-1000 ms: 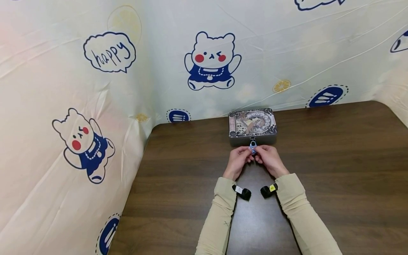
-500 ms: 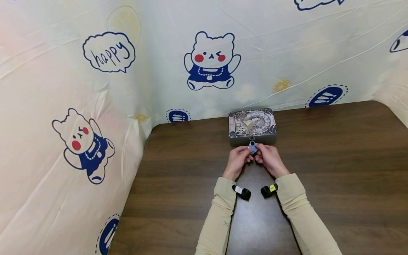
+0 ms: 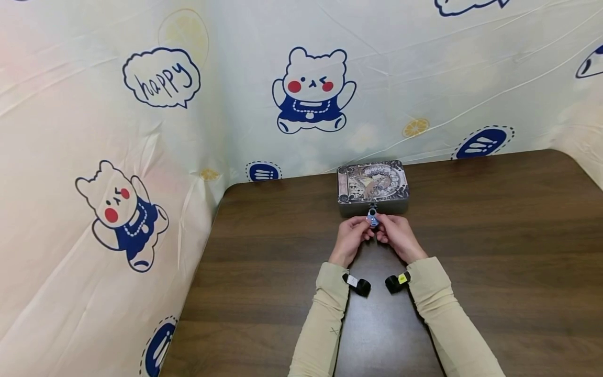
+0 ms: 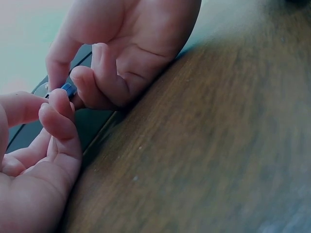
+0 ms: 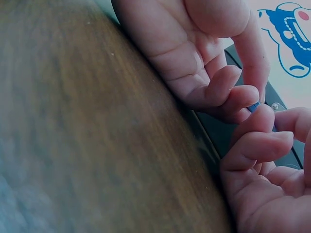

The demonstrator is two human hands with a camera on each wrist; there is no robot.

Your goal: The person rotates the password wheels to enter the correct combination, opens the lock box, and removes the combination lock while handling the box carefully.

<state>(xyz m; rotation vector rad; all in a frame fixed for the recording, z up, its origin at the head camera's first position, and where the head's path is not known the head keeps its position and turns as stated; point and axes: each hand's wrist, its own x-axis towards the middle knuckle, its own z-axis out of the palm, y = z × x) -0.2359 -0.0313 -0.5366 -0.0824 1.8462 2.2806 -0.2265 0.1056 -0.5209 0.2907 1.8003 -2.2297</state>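
A small blue padlock (image 3: 373, 220) hangs at the front clasp of a rectangular tin box (image 3: 374, 183) with an ornate printed lid. My left hand (image 3: 349, 235) pinches the padlock from the left side, thumb and forefinger at its edge. From the right, my right hand (image 3: 399, 235) pinches it the same way. In the left wrist view the padlock (image 4: 69, 90) shows as a blue sliver, mostly hidden by fingertips of both hands. The other fingers of each hand curl below it, close over the table. The lid of the box is down.
The dark wood table (image 3: 264, 272) runs out on both sides of the box. Behind the box hangs a pale printed curtain (image 3: 235, 78) with bear drawings, and it continues along the left edge. Black wrist straps (image 3: 360, 286) sit on the sleeves.
The padlock has tilted between my fingertips, so its face shows more fully, and it has shifted very slightly left. Both hands stay in almost the same place, and the box has not moved.
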